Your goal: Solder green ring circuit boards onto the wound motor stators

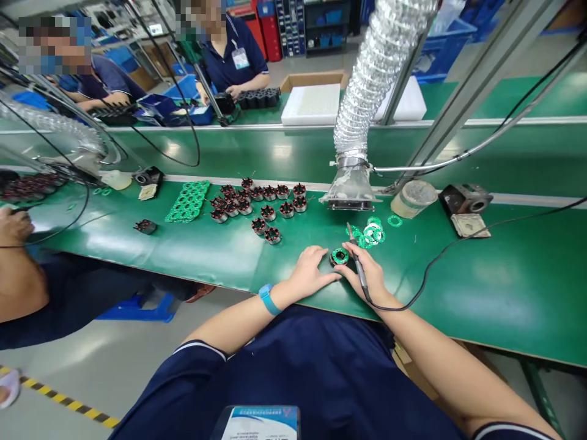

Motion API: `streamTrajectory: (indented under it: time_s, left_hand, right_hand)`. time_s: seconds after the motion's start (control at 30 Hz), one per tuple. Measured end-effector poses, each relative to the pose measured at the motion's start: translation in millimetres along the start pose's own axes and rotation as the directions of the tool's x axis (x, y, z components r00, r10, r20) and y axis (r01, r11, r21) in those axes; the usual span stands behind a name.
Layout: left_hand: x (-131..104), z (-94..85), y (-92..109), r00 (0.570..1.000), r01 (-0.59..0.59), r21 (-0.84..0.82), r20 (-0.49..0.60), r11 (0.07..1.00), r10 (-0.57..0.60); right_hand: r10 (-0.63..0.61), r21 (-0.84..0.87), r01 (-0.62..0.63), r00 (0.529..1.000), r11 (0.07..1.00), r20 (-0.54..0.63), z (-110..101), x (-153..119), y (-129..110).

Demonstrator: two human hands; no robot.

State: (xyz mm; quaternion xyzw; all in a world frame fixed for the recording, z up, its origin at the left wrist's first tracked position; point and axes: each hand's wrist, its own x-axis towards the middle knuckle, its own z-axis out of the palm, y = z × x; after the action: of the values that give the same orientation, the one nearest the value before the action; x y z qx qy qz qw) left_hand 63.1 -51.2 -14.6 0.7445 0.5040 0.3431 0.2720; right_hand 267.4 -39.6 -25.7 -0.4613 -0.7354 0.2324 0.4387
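Observation:
A motor stator with a green ring board on top [339, 256] sits on the green bench between my hands. My left hand [312, 272] is at its left side, thumb and fingers apart, with nothing held. My right hand [367, 272] has a soldering iron [358, 264] in its grip, the tip pointing up and away past the stator; its thumb is beside the stator. Loose green ring boards [373, 232] lie just beyond my right hand. Farther left stand several black and red stators [268, 212] in a group.
A silver extraction duct [362, 91] hangs low over the bench. Behind the right side are a round tub [414, 198] and an iron stand [465, 208]. A green board panel [188, 200] lies left. A cable trails right; a co-worker's hand [16, 225] is far left.

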Motion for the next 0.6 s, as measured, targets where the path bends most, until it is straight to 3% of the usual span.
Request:
streamTrajectory:
  time_s: [0.17,0.23,0.3,0.33,0.4,0.47,0.53,0.6]
  left_hand:
    - [24.8,9.6,1.9,0.999,-0.033,0.059,0.032,0.998,0.031]
    - [32.5,-7.7,-0.7,0.998,-0.043,0.088,0.051,0.995,0.039]
    - [47.5,-42.1,-8.9,1.000,-0.019,0.153,0.023,0.988,0.016]
    - [61.4,-63.4,-15.5,0.999,0.022,0.201,-0.041,0.979,-0.014]
    - [105.7,-104.7,-33.1,0.979,0.176,0.337,-0.160,0.925,-0.128]
    - [165.9,-133.6,-53.5,0.929,0.341,0.409,-0.281,0.846,-0.239]
    - [226.0,-145.9,-71.9,0.868,0.475,0.443,-0.378,0.760,-0.322]
    - [272.0,-146.6,-85.1,0.827,0.548,0.410,-0.398,0.729,-0.398]
  right_hand:
    - [0.001,-0.125,-0.032,0.969,0.992,-0.246,-30.1,-1.4,29.7]
    - [0.038,-0.135,-0.086,0.945,0.987,-0.324,-38.7,0.5,46.0]
    - [0.070,-0.143,-0.133,0.922,0.981,-0.381,-40.6,2.8,57.2]
    - [0.073,-0.158,-0.148,0.913,0.976,-0.402,-39.4,4.1,60.3]
    - [0.060,-0.213,-0.160,0.909,0.964,-0.412,-35.1,7.8,62.4]
    - [0.057,-0.284,-0.176,0.922,0.943,-0.383,-30.7,12.7,61.6]
    - [0.089,-0.331,-0.215,0.930,0.919,-0.358,-27.7,16.9,60.4]
    - [0.132,-0.342,-0.255,0.929,0.904,-0.345,-26.5,19.0,59.8]
